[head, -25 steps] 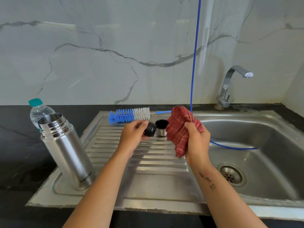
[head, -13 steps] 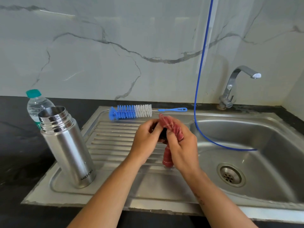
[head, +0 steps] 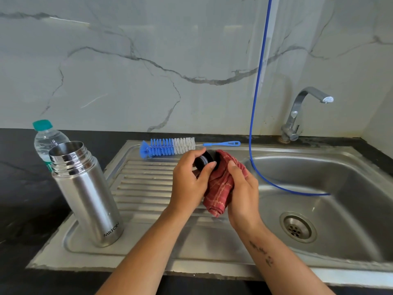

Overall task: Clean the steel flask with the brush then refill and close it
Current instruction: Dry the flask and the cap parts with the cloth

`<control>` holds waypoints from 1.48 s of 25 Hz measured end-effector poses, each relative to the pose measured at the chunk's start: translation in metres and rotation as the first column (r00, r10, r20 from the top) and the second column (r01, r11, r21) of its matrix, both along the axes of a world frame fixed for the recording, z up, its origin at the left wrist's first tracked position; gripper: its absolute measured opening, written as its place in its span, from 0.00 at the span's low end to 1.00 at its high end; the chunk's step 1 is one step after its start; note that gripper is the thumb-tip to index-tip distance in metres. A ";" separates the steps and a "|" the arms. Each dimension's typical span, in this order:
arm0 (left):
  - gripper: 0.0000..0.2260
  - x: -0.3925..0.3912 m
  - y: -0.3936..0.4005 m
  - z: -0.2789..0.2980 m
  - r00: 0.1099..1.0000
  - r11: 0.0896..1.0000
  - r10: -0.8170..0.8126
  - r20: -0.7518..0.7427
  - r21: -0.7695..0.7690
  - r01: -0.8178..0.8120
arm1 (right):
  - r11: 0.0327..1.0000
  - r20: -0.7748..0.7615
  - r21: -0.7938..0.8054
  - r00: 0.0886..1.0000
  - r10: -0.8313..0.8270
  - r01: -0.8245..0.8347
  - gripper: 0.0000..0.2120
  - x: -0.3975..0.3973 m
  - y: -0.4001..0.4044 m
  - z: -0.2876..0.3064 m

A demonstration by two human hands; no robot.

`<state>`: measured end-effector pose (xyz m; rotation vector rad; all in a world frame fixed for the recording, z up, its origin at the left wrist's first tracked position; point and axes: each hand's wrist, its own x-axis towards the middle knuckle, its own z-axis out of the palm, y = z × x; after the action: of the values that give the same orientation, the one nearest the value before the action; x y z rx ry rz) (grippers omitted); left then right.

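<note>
Black stopper (head: 203,160) pinched in left hand (head: 190,181); red cloth (head: 221,184) gripped in right hand (head: 241,191), pressed against stopper. Steel flask (head: 85,192) open, left of stopper, on drainboard (head: 144,184). Brush (head: 170,145) behind stopper. Threads to be wiped by turning stopper steadily.

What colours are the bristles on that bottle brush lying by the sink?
The brush bristles are blue at the tip end and white nearer the blue handle, seen in the head view.

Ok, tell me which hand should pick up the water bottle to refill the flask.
Left, probably. The left hand is nearer the water bottle behind the flask; it must first drop the black cap.
</note>
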<state>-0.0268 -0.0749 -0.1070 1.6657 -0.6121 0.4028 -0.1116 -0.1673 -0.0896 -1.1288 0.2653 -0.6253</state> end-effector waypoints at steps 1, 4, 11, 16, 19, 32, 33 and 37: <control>0.15 0.003 0.001 -0.001 0.996 0.998 -0.010 -0.092 -0.063 0.005 | 0.998 0.046 -0.043 0.998 -0.032 0.034 0.13 -0.002 0.002 0.002; 0.15 0.007 0.004 0.005 0.847 0.901 -0.286 -0.448 -0.426 0.079 | 0.974 0.158 -0.138 0.975 -0.156 0.178 0.14 -0.009 0.000 0.012; 0.10 -0.014 0.000 0.015 0.828 0.890 -0.397 -0.397 -0.386 0.242 | 0.717 0.178 -0.685 0.984 -0.011 0.132 0.20 -0.003 0.001 -0.007; 0.17 -0.020 0.002 0.008 0.920 0.940 -0.325 -0.220 -0.179 0.289 | 0.963 0.059 -0.268 0.998 -0.023 0.039 0.15 -0.004 -0.007 0.007; 0.16 -0.011 0.008 0.009 0.949 0.959 -0.232 -0.212 -0.211 0.187 | 0.958 0.001 -0.286 1.000 -0.030 0.029 0.14 -0.005 0.000 0.003; 0.16 -0.008 0.008 0.013 0.714 0.794 -0.573 -0.401 -0.486 0.365 | 0.916 0.119 -0.396 0.993 -0.013 0.060 0.13 -0.009 -0.002 0.010; 0.16 -0.010 0.006 0.011 0.741 0.823 -0.543 -0.395 -0.427 0.375 | 0.917 0.097 -0.395 0.995 -0.023 0.060 0.12 -0.008 -0.004 0.009; 0.15 -0.006 0.010 0.010 0.847 0.902 -0.383 -0.370 -0.346 0.257 | 0.870 0.010 -0.490 0.999 -0.048 0.046 0.11 -0.006 -0.004 -0.002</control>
<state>-0.0330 -0.0652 -0.0966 1.2829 -0.4629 -0.1261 -0.1178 -0.1708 -0.0921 -1.6180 0.1360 -0.7591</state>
